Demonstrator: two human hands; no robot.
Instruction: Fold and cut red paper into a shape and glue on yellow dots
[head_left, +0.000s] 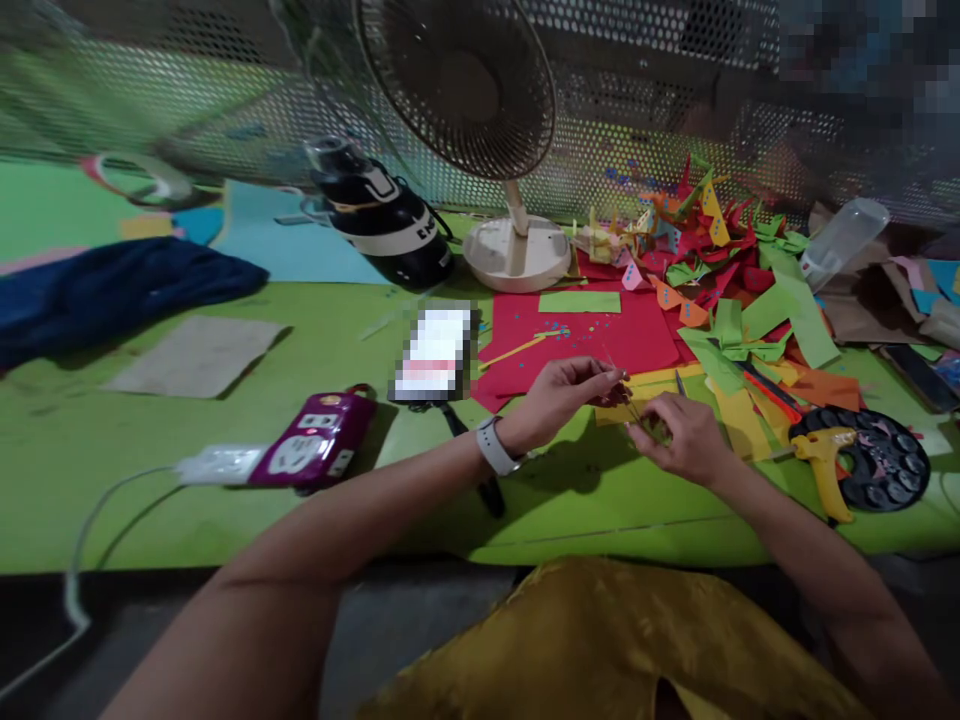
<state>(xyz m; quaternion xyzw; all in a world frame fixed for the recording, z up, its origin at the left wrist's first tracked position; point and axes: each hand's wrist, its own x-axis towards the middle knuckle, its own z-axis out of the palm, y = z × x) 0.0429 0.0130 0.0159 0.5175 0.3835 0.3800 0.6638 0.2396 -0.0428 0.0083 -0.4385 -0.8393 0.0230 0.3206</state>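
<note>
Hands close together, just in front of the red sheet [645, 335], neither spread flat nor clenched. With the left hand [559, 400], pinching at a thin strand [632, 409], thumb and forefinger nearly closed, other fingers loosely curled. With the right hand [679, 435], gripping lower down at what looks like the same strand, fingers bent inward; too fine and blurred to tell what it is made of. Under and beside the fingertips, yellow paper [609, 415] lying flat on the green desk [67, 525].

As for progress, plenty apparently shaped already: a heap of folded paper pieces [705, 235] to the right of the red sheet and behind it, several dotted with blue. Still flat: a green strip [581, 302] and a narrow yellow strip [517, 350] on the red sheet, among small blue dots [559, 328]. Whether meant for folding, cannot tell; nor how complete the piece between the hands.

To the right of the red sheet, past loose scraps, a yellow glue gun [825, 455] against a round black tray [892, 470], untouched. To its left, a lit phone [435, 350]; directly behind it, a fan [517, 255].
</note>
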